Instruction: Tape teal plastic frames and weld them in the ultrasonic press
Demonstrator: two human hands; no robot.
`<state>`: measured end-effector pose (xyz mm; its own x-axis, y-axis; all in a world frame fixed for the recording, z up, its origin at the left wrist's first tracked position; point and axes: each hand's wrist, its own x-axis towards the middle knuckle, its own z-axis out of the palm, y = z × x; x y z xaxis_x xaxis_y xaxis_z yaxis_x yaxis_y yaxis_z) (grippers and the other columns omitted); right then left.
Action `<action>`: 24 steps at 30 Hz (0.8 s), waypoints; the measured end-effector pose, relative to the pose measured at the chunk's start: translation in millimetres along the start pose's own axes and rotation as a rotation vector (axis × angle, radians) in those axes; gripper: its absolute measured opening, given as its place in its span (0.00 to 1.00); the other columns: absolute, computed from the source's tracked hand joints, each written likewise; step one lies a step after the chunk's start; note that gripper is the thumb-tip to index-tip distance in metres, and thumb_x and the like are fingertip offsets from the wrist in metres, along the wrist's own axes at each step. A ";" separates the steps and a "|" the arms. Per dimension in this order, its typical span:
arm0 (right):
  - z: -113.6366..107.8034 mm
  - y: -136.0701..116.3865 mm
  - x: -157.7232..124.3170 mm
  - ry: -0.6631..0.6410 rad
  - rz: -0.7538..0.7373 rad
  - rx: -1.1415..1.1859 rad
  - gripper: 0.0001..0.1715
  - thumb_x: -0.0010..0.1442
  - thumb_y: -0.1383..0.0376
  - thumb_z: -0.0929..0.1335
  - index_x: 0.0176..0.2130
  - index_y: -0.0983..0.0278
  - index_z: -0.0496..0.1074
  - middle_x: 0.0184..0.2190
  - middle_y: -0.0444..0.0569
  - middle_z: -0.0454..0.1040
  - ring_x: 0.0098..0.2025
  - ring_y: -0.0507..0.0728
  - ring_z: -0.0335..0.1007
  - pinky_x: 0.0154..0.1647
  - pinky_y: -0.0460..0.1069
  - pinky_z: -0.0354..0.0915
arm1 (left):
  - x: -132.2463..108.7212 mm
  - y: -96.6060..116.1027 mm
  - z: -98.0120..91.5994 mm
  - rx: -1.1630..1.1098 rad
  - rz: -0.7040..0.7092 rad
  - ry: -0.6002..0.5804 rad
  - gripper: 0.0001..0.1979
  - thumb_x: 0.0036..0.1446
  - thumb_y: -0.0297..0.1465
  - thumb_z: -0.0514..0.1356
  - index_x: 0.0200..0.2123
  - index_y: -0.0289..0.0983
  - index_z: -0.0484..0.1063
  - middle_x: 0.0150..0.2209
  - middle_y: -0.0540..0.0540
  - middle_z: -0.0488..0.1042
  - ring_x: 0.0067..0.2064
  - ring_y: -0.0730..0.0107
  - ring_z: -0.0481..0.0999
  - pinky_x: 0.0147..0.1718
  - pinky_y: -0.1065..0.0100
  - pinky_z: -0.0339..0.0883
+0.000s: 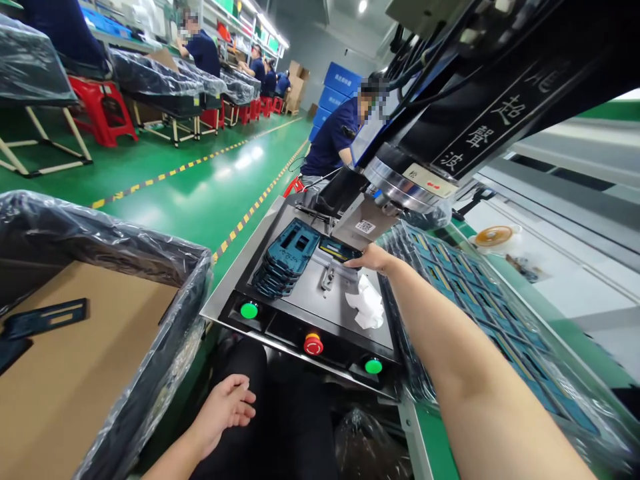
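My right hand reaches under the metal horn of an ultrasonic press. Its thumb and fingers are at the near right end of a dark plastic panel and appear to pinch it; the fingertips are partly hidden. Left of that panel, a stack of dark teal plastic panels with cut-outs rests on the machine's metal bed. My left hand hangs above my lap, holding nothing, its fingers loosely curled and apart.
Two green buttons and a red stop button line the machine's front. White tissue lies on the bed. At left stands a plastic-lined bin; at right, a tray of panels. A co-worker sits beyond.
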<state>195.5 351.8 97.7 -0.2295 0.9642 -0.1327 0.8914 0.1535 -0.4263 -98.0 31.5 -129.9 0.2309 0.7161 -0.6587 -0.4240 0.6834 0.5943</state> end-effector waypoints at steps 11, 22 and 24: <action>65.5 -37.4 -45.5 0.416 0.038 -0.257 0.19 0.62 0.59 0.64 0.47 0.70 0.70 0.53 0.63 0.68 0.57 0.63 0.61 0.58 0.59 0.57 | 0.8 -4.6 10.3 0.052 0.028 0.058 0.28 0.41 0.50 0.66 0.40 0.37 0.66 0.31 0.46 0.75 0.27 0.67 0.76 0.27 0.68 0.66; 129.9 -54.4 -235.2 0.627 -0.401 -0.016 0.10 0.64 0.63 0.62 0.37 0.62 0.72 0.30 0.49 0.74 0.34 0.55 0.69 0.37 0.49 0.66 | -10.3 31.9 14.8 0.611 0.732 0.482 0.27 0.48 0.47 0.60 0.47 0.37 0.67 0.49 0.37 0.70 0.51 0.50 0.72 0.50 0.54 0.67; 136.9 -36.1 -254.3 0.606 -0.347 -0.018 0.13 0.65 0.63 0.60 0.33 0.62 0.72 0.25 0.46 0.72 0.29 0.53 0.68 0.32 0.48 0.64 | -17.2 49.9 27.5 0.827 0.949 0.561 0.26 0.53 0.43 0.56 0.52 0.37 0.64 0.57 0.36 0.63 0.58 0.50 0.65 0.57 0.53 0.60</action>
<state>168.2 71.5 24.4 -0.2486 0.8087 0.5331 0.8134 0.4732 -0.3384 -99.1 57.2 -76.2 -0.3166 0.9330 0.1713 0.4658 -0.0044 0.8849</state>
